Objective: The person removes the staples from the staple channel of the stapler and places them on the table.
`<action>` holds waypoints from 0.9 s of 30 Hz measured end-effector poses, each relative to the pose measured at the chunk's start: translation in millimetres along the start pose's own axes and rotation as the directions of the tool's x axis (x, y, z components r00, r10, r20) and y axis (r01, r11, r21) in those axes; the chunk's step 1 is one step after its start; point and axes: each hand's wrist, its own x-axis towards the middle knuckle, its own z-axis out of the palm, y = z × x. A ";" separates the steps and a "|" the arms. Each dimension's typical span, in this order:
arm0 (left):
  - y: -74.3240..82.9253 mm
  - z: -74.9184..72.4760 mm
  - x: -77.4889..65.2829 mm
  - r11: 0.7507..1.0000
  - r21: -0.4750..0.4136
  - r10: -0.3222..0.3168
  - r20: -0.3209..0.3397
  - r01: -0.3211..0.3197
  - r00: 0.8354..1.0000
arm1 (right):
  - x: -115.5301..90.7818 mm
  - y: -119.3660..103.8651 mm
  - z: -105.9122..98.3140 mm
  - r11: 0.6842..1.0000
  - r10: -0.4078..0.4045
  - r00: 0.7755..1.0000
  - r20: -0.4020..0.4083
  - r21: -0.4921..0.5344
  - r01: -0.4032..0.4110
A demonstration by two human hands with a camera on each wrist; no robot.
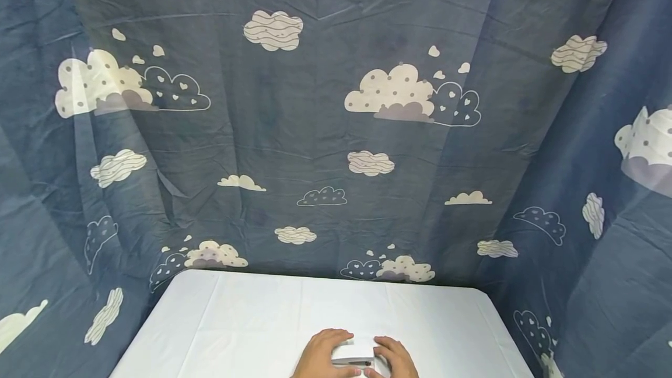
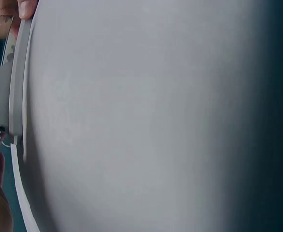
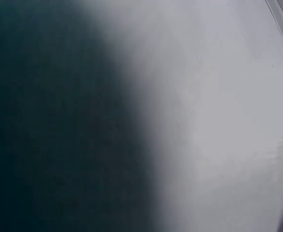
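At the near part of the table, a white device [image 1: 357, 351] lies between both hands. It has a dark gap along its near side with something metallic inside; its exact kind is unclear. My left hand [image 1: 319, 357] grips its left end, with fingers on the far side and thumb at the near side. The right hand [image 1: 396, 359] holds the opposite end the same way. In the left wrist view, the device's grey rim [image 2: 18, 92] and a shiny metal plate [image 2: 4, 41] show beside fingertips [image 2: 27, 7]. Only a corner of the device [image 3: 280, 21] appears in the right wrist view.
The white table [image 1: 252, 319] has rounded far corners. Behind it and along both sides hangs a dark blue cloth [image 1: 294, 133] printed with clouds.
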 end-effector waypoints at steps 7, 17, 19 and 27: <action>1.5 3.5 5.5 0.997 -0.028 0.073 -0.007 -0.073 0.997 | -0.2 -0.4 -0.3 1.000 0.003 1.000 -0.030 0.014 -0.002; 9.8 0.9 7.9 0.995 -0.075 0.063 0.004 -0.063 0.998 | -2.0 -3.1 -2.9 1.000 0.006 1.000 -0.017 0.024 -0.006; 11.1 0.6 8.7 0.995 -0.088 0.047 0.022 -0.045 0.999 | -2.0 -4.1 -3.6 1.000 0.012 1.000 -0.014 0.029 -0.012; 12.2 4.0 11.2 0.985 -0.170 -0.008 0.098 0.025 0.995 | -0.5 1.7 7.7 0.998 -0.039 0.981 -0.189 0.032 0.045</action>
